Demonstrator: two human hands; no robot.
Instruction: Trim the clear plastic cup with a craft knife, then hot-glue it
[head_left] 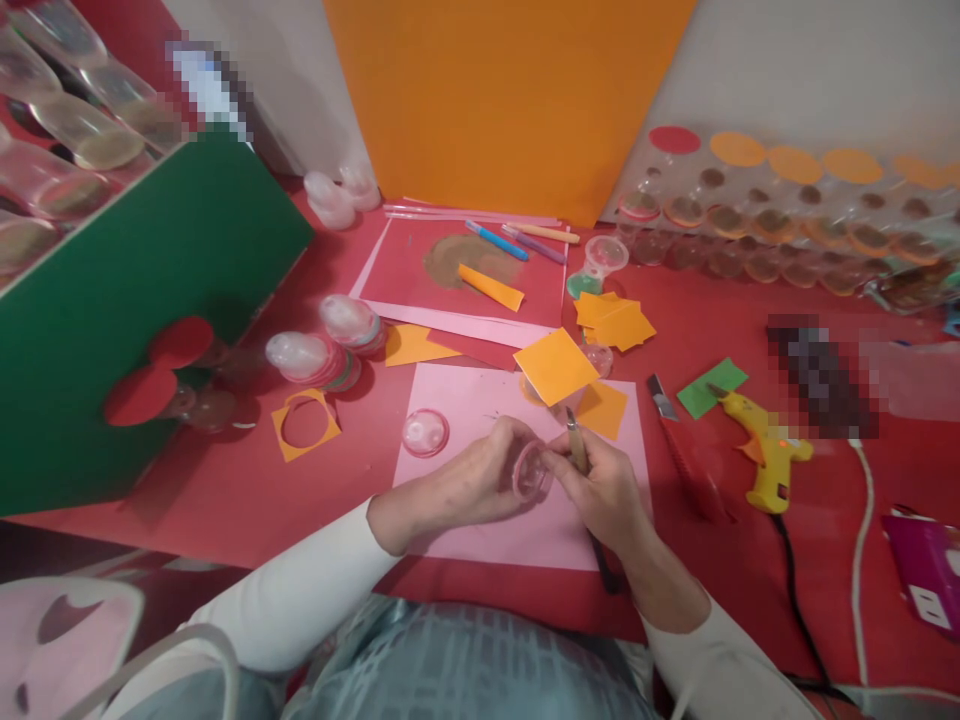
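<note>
Over the pink sheet (465,400), my left hand (491,470) is closed around a small clear plastic cup (529,474) with a pink rim. My right hand (604,490) grips a slim craft knife (576,445), its metal tip pointing away from me. The fingertips of that hand also touch the cup's rim. Left of my hands lies a clear round lid (425,433) with a pink edge. Just beyond them are an orange paper square (556,366) and another orange piece (604,410).
At right lie a red-handled cutter (686,450), a yellow glue gun (772,450) with a black cord, and green paper (712,387). Stacked clear cups (315,360) and a green board (165,290) stand left. Markers (496,240) lie at the back, below an orange panel (510,100).
</note>
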